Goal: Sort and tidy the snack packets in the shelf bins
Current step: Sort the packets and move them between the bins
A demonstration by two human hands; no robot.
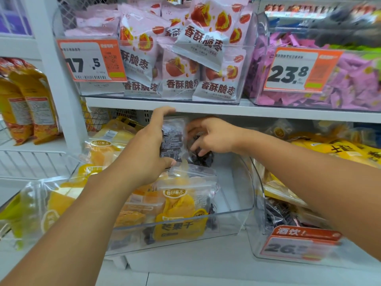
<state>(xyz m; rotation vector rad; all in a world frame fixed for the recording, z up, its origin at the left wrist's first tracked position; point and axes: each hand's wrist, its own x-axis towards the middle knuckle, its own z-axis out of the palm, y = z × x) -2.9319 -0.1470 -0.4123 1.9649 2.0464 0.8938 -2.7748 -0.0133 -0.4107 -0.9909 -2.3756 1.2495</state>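
Reaching into the back of the clear middle bin (243, 203), both hands work on dark fruit packets. The left hand (151, 153) pinches one dark packet (172, 139) upright between thumb below and fingers over its top edge, probably to keep it out of the way or ready to be stood in a row. The right hand (214, 137) curls its fingers down onto another dark packet (201, 157) lying behind; whether it has a full grip is hard to tell, as the fingertips are partly hidden.

Toward the bin's front, dried mango packets (179, 203) lie loosely stacked, so the dark ones seem to be getting separated from them. More mango packets (107, 145) fill the bin to the left, and the bin to the right (257, 203) holds mixed yellow and dark packs. On the shelf (206, 109) above sit a bin of pink jujube packets (181, 79) and one of small purple sweets (350, 83).
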